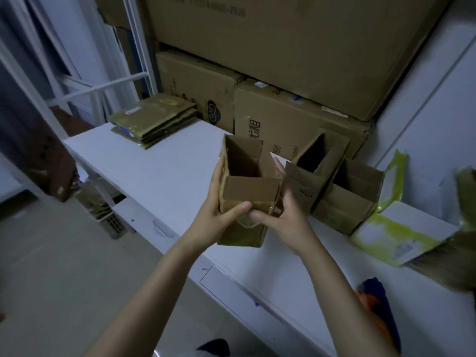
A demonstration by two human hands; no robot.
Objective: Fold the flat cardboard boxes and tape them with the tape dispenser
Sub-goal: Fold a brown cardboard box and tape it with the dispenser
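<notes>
Left hand (216, 220) and right hand (283, 222) are bare, forearms bare too and slender. Down at the bottom edge, a blurred scrap of dark-and-white clothing (213, 347) shows.

From my feed the room is dim, with a cool bluish cast over everything. A white bench (144, 161) runs from the far left toward the near right, and its front face carries a recessed drawer handle (161, 229). Along its far edge big brown cartons (283, 60) are stacked high, filling the back of the view. A plain white wall (425, 104) closes off the right side. At the left I see the white metal bars (103, 86) of a frame. Below the bench's front edge lies a pale, smooth floor (56, 266).
</notes>
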